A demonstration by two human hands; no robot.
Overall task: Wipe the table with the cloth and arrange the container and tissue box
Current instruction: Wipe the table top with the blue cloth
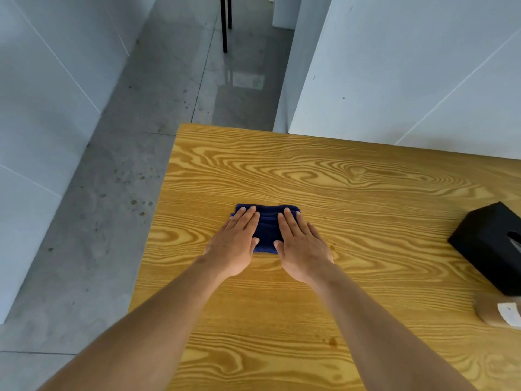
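Note:
A folded dark blue cloth (267, 221) lies flat on the yellow wooden table (366, 193), left of its middle. My left hand (236, 244) rests palm down on the cloth's left half, fingers extended and close together. My right hand (301, 246) presses flat on its right half in the same way. A black tissue box (490, 246) stands at the right edge of the view. Just in front of it a brownish container (499, 313) with a white label is cut off by the frame.
The table's left edge (152, 235) drops to a grey concrete floor (98, 221). White panels (408, 66) stand behind the table's far edge and along the left. Black furniture legs (225, 24) stand far back.

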